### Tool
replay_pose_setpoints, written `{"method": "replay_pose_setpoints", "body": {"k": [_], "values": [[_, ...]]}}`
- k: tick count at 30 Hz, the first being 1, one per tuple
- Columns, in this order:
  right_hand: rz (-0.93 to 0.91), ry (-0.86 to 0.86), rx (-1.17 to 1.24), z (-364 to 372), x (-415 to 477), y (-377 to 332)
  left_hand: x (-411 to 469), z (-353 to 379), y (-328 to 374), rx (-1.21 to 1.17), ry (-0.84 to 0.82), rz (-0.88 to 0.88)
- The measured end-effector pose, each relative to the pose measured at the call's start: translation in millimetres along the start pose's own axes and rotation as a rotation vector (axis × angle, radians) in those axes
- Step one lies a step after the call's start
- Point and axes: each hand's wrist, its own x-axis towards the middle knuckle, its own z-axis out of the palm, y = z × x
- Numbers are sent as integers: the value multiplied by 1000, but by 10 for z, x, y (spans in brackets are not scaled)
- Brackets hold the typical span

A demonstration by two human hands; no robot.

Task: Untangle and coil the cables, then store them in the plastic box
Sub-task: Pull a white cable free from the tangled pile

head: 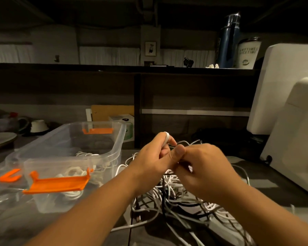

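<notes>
The left hand (155, 157) and right hand (204, 167) met above the bench (267, 176), both pinching a white cable (166, 137) raised from the tangled cables (174, 196) beside the orange-latched plastic box (118, 150), while a tumbler (248, 53) behind read "ANYTIME".

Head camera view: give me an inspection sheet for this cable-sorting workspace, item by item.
Surface: dark table, dimly lit.
Job's things: clear plastic box, open, with orange latch; coiled cable already inside.
Clutter: plate and white bowl at far left.
Hands: left hand holds a white cable looped over its forefinger; right hand pinches that cable beside it.
Cables: white and black tangle on the table below the hands.
Surroundings: blue bottle and white tumbler on the shelf; white appliance at right.
</notes>
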Motion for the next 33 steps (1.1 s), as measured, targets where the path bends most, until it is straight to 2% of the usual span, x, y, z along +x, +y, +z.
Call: {"method": "replay_pose_setpoints", "body": {"k": [3,7,12,15,20,25,28,33], "values": [[-37,143,-66,-91,6,60,9,34,26,65,-37,28],[6,335,-115,-184,31,265,6,40,59,42,-22,10],[41,424,167,-156,37,344,-4,38,109,-47,-106,-34],[135,421,361,-137,43,360,20,64,118,-168,-153,-72],[283,339,698,-90,55,375,39,41,121,-458,-325,-135],[356,213,877,-31,66,346,-47,-43,196,-593,-312,-76],[414,81,775,102,56,267,-61,-66,189,-684,-299,-79],[410,-169,385,262,40,85,-67,-93,186,-841,-216,-103]]}}
